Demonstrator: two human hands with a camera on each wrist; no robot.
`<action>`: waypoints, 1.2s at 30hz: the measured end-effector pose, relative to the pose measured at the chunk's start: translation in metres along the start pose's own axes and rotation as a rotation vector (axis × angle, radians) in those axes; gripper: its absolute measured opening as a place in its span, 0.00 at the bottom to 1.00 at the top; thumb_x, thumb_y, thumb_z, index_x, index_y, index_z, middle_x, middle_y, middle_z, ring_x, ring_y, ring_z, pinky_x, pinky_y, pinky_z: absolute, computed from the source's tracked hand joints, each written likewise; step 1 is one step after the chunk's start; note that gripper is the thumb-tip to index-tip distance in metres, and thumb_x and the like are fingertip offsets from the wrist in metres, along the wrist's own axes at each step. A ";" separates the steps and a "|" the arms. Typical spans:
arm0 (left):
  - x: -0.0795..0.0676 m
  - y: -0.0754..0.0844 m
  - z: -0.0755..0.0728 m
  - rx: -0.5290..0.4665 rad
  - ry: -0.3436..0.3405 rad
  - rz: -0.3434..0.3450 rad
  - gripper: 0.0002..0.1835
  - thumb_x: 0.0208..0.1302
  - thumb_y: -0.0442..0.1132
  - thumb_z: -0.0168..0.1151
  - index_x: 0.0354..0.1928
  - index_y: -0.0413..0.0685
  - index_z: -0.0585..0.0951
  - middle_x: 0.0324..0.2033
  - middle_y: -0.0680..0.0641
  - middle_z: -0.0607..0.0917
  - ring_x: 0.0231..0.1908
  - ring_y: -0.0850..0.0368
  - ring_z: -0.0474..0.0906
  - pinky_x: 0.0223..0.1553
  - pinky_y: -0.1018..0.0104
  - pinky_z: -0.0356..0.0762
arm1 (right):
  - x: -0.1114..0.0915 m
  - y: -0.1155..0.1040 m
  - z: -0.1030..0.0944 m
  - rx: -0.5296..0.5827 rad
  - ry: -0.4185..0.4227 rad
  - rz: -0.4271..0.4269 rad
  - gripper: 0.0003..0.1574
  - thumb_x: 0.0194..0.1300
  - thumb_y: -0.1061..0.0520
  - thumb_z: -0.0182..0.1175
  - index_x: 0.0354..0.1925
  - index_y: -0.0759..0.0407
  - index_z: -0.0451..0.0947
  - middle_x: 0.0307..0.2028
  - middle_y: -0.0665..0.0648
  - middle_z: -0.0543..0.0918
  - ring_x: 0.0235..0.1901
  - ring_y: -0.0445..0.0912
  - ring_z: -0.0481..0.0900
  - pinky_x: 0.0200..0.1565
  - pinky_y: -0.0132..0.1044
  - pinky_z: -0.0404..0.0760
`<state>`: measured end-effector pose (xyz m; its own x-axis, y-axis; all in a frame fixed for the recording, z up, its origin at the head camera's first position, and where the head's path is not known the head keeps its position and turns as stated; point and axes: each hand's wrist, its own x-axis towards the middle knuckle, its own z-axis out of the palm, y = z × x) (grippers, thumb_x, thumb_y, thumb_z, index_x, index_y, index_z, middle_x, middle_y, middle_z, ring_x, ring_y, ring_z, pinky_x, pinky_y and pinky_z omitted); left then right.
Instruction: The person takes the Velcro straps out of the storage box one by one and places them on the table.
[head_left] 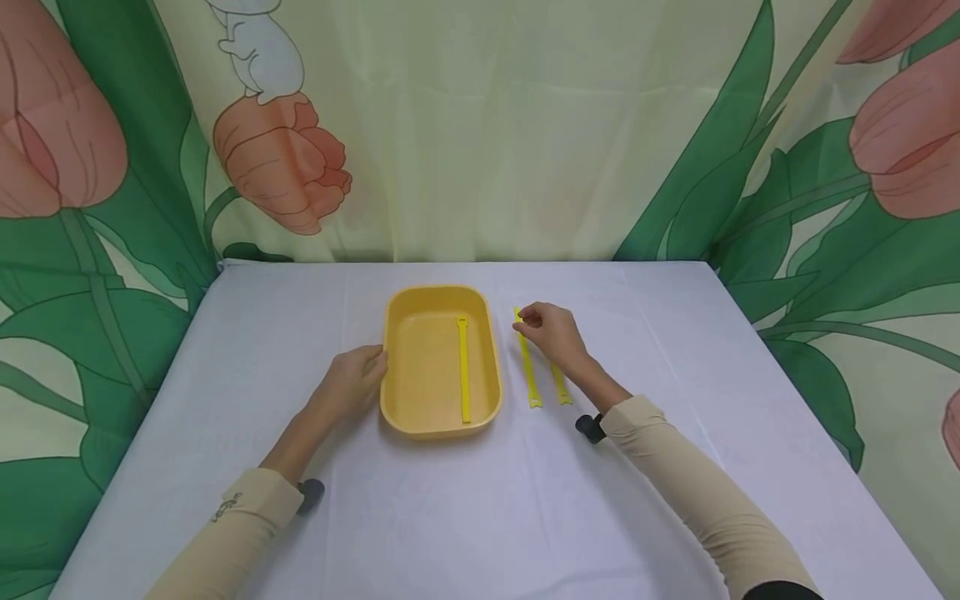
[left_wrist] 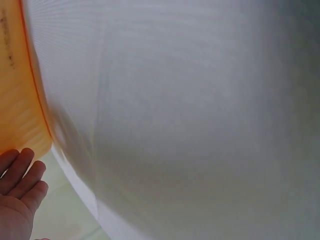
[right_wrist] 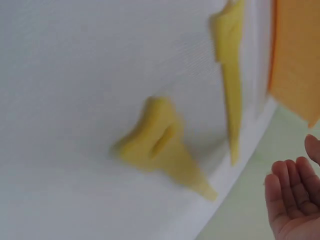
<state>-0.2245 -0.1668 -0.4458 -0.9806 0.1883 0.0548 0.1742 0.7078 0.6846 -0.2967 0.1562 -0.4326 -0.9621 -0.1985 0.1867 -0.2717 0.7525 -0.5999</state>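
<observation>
A yellow rectangular tray (head_left: 420,433) stands on the table. Inside, toward its right side, lies a thin yellow strip (head_left: 464,371) with a wider end. My left hand (head_left: 356,377) touches the tray's left side with its fingers nearly straight; in the left wrist view those fingers (left_wrist: 31,175) lie against the outer wall. Right of the tray are two more yellow strips, the nearer one (head_left: 532,379) and another (head_left: 561,387) partly hidden under my right hand (head_left: 553,333). That hand hovers by their far ends, fingers loosely bent, with nothing visibly held.
A white cloth (head_left: 465,517) covers the table. Behind the table's far edge hangs a curtain (head_left: 487,150) printed with tulips and leaves. A dark wrist camera (head_left: 590,428) sits under the right wrist, another (head_left: 311,497) beside the left.
</observation>
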 end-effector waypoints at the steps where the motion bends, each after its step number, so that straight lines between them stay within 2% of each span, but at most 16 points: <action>1: 0.000 0.000 0.000 -0.001 0.001 0.005 0.20 0.71 0.41 0.45 0.55 0.33 0.76 0.53 0.36 0.78 0.58 0.40 0.70 0.58 0.48 0.68 | 0.000 -0.004 0.001 0.014 0.001 -0.021 0.17 0.59 0.57 0.66 0.44 0.66 0.80 0.38 0.58 0.83 0.38 0.49 0.80 0.42 0.39 0.81; 8: 0.002 -0.001 -0.001 0.005 0.011 0.018 0.19 0.71 0.40 0.45 0.53 0.33 0.77 0.51 0.36 0.79 0.57 0.40 0.71 0.58 0.48 0.69 | 0.006 -0.025 0.009 0.138 -0.009 -0.215 0.16 0.60 0.59 0.64 0.46 0.64 0.80 0.42 0.59 0.83 0.42 0.48 0.80 0.47 0.37 0.80; 12: 0.003 -0.001 -0.002 0.011 0.012 0.025 0.20 0.71 0.40 0.45 0.54 0.33 0.76 0.52 0.36 0.79 0.57 0.40 0.70 0.58 0.49 0.68 | 0.009 -0.040 0.014 0.156 -0.058 -0.333 0.15 0.60 0.61 0.64 0.45 0.65 0.80 0.42 0.58 0.83 0.41 0.47 0.81 0.46 0.35 0.80; 15: 0.004 -0.001 -0.003 0.010 0.009 0.025 0.20 0.71 0.40 0.45 0.54 0.33 0.76 0.52 0.36 0.79 0.58 0.40 0.70 0.58 0.48 0.68 | 0.011 -0.049 0.018 0.106 -0.137 -0.400 0.15 0.60 0.62 0.64 0.46 0.66 0.79 0.43 0.58 0.82 0.42 0.48 0.80 0.47 0.37 0.79; 23: 0.004 -0.002 -0.003 0.010 -0.010 0.013 0.21 0.71 0.41 0.45 0.55 0.32 0.75 0.53 0.35 0.78 0.58 0.39 0.69 0.59 0.48 0.67 | 0.019 -0.065 0.029 -0.115 -0.368 -0.464 0.17 0.60 0.64 0.63 0.49 0.65 0.79 0.45 0.58 0.81 0.46 0.48 0.78 0.49 0.35 0.77; 27: 0.005 -0.003 -0.003 0.009 -0.011 0.022 0.20 0.71 0.40 0.46 0.54 0.32 0.76 0.52 0.36 0.79 0.57 0.40 0.70 0.58 0.48 0.68 | 0.020 -0.067 0.034 -0.214 -0.469 -0.535 0.18 0.58 0.66 0.64 0.49 0.65 0.79 0.45 0.58 0.80 0.47 0.48 0.77 0.50 0.35 0.76; 31: 0.005 -0.003 -0.003 0.001 -0.010 0.019 0.19 0.70 0.40 0.47 0.53 0.33 0.77 0.50 0.37 0.80 0.56 0.41 0.72 0.57 0.48 0.69 | 0.019 -0.067 0.037 -0.252 -0.539 -0.598 0.17 0.58 0.68 0.63 0.48 0.66 0.79 0.45 0.58 0.80 0.47 0.49 0.77 0.51 0.35 0.76; 36: 0.004 -0.003 -0.002 -0.001 -0.017 0.005 0.19 0.71 0.40 0.47 0.53 0.33 0.77 0.50 0.38 0.80 0.57 0.41 0.72 0.57 0.48 0.69 | 0.017 -0.068 0.038 -0.299 -0.605 -0.594 0.19 0.58 0.71 0.61 0.49 0.66 0.79 0.47 0.58 0.80 0.48 0.49 0.77 0.53 0.35 0.75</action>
<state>-0.2291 -0.1698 -0.4461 -0.9780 0.2034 0.0457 0.1789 0.7065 0.6847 -0.2953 0.0778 -0.4181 -0.5341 -0.8406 -0.0906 -0.7927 0.5351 -0.2920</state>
